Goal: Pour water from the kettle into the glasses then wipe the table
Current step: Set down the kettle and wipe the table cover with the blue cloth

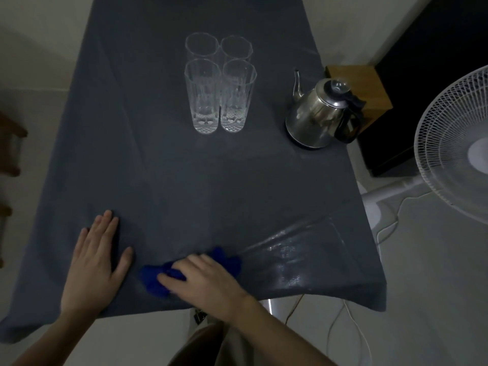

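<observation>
Several tall clear glasses [220, 83] stand in a tight cluster at the middle back of the table [184, 180], which is covered in a dark grey cloth. A steel kettle [319, 112] with a black handle sits to their right, near the table's right edge. My right hand [203, 281] presses down on a crumpled blue cloth [155, 280] at the front edge of the table. My left hand [95, 262] lies flat on the table to the left of it, fingers spread, holding nothing. A wet, shiny patch [293, 260] shows to the right of the blue cloth.
A white standing fan [454, 143] is close to the table's right side, with cables [343, 323] on the floor below. A wooden box [367, 85] and dark furniture stand behind the kettle. A wooden chair part [10, 143] shows at the left edge.
</observation>
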